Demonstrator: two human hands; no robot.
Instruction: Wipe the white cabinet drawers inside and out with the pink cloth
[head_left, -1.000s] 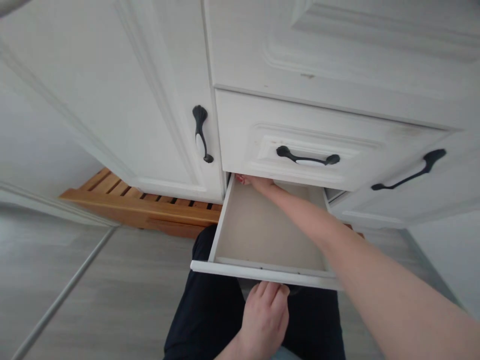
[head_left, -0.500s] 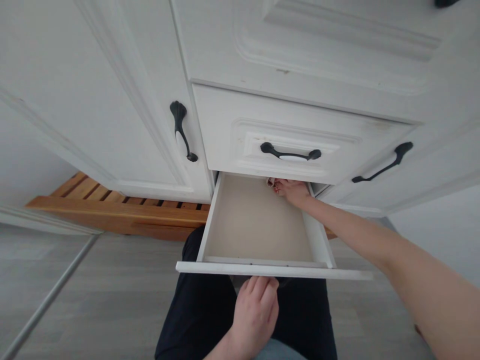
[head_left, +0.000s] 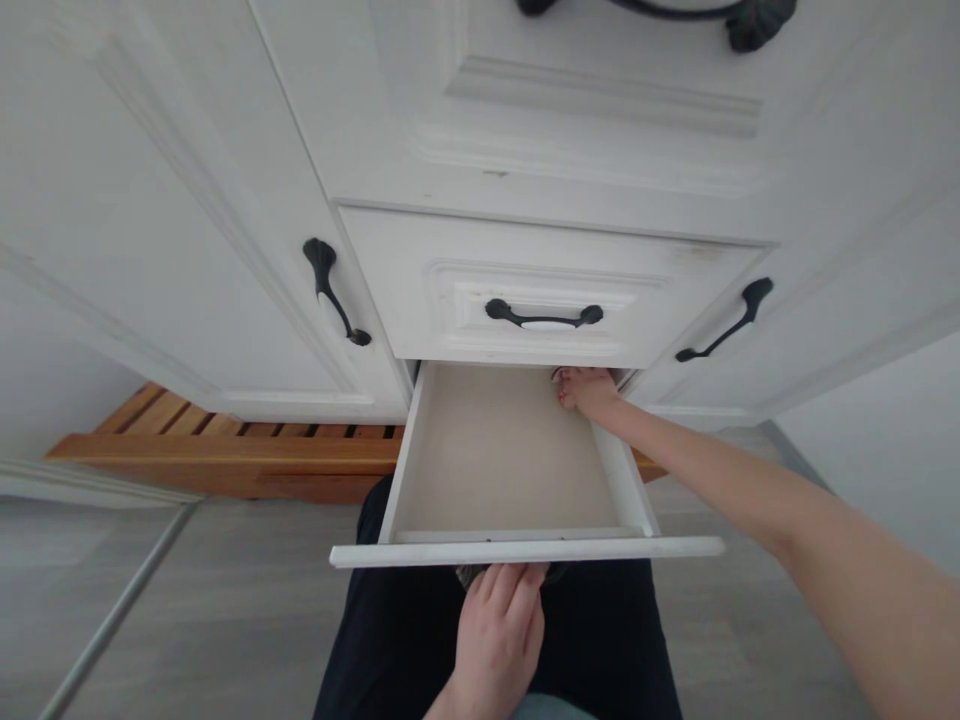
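Note:
A white drawer (head_left: 510,450) with a pale beige bottom is pulled out over my lap. My left hand (head_left: 501,625) is below its front panel, with fingers curled round the dark drawer handle (head_left: 471,575), most of which they cover. My right hand (head_left: 589,392) reaches into the back right corner of the drawer, close under the closed drawer (head_left: 457,300) above. Its fingers are closed on a small whitish, dark-edged thing (head_left: 556,375), mostly hidden by the hand, and I cannot make out what it is.
White cabinet doors with dark curved handles stand left (head_left: 334,295) and right (head_left: 727,325). Another dark handle (head_left: 675,12) is at the top. A slatted wooden bench (head_left: 225,450) runs beneath the cabinet, and a metal floor strip (head_left: 120,610) crosses the grey floor at left.
My right hand has shifted a little to the right along the back of the drawer, and less of the small thing shows. The camera view has moved slightly; my left hand stays at the handle.

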